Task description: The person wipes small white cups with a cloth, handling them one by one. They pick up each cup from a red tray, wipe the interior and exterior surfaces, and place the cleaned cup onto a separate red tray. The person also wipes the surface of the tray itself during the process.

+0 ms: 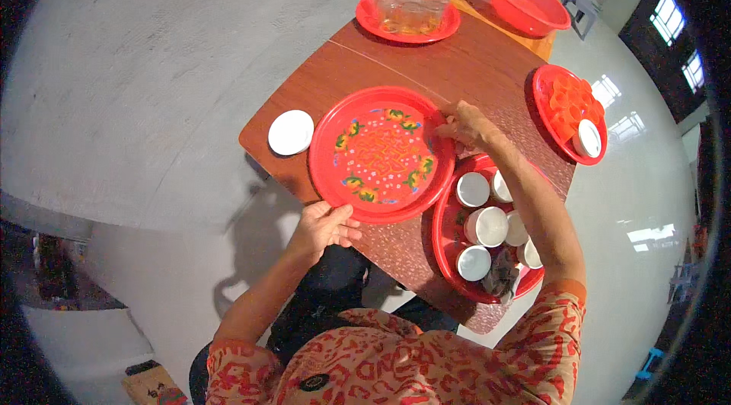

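Observation:
A round red tray [384, 211] with a printed flower pattern is between my hands, above or on the brown table. My left hand [324, 231] pinches its near rim, thumb on top and fingers underneath. On the far right side of the rim, my right hand [466, 125] grips the edge, some fingers reaching inside. Under my right forearm stands a second red tray [443, 253], holding several white cups [487, 227] and a crumpled dark cloth [501, 275]. My forearm hides part of that tray. Left of the flowered tray sits a white bowl or dish [291, 132].
At the table's [312, 85] far end, a red tray [411, 37] carries several clear glasses [411, 9]. A red basin [525, 5] rests on a wooden table beyond. At the right edge, another red tray [548, 119] bears orange-red pieces [571, 104] and a white cup [588, 138].

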Demonstrator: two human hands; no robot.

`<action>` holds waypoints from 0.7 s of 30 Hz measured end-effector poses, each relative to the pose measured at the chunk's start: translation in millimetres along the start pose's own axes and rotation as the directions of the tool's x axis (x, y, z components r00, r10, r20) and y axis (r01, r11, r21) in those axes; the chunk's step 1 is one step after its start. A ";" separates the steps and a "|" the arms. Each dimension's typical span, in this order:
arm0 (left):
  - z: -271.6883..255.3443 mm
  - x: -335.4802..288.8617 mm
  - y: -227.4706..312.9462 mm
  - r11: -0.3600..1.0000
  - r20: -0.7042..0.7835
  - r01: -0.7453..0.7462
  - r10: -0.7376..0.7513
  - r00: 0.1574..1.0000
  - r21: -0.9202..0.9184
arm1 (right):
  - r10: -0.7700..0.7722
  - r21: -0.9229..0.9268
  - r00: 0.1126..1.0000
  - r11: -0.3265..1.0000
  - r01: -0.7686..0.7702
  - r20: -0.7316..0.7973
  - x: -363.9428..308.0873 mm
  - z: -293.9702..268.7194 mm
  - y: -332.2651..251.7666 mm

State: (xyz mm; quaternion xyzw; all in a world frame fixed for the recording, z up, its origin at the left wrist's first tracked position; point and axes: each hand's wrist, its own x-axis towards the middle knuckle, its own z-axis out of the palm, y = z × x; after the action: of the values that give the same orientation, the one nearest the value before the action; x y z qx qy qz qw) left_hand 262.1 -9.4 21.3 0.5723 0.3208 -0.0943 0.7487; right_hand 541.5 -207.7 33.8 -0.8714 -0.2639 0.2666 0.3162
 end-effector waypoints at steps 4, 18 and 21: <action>0.9 -2.9 6.0 0.999 -0.019 0.005 -0.005 1.000 0.037 | 0.064 -0.027 0.997 0.998 -0.063 0.040 -4.4 2.5 -7.3; -3.9 -44.2 -15.1 0.828 0.304 -0.108 -0.078 0.950 0.551 | -0.263 -0.171 0.940 0.958 0.229 -0.218 -110.0 -37.2 -53.2; -22.0 -53.6 -52.1 0.585 0.553 -0.374 -0.157 0.818 0.720 | -0.368 -0.102 0.919 0.929 0.356 -0.144 -162.8 -30.6 -82.6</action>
State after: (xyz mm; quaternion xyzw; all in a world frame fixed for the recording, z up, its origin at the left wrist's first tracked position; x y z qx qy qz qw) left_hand 185.8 -18.4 8.3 0.8115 -0.0306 -0.3440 0.4713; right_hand 419.8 -268.0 159.5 -0.8373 -0.4038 0.1225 0.3477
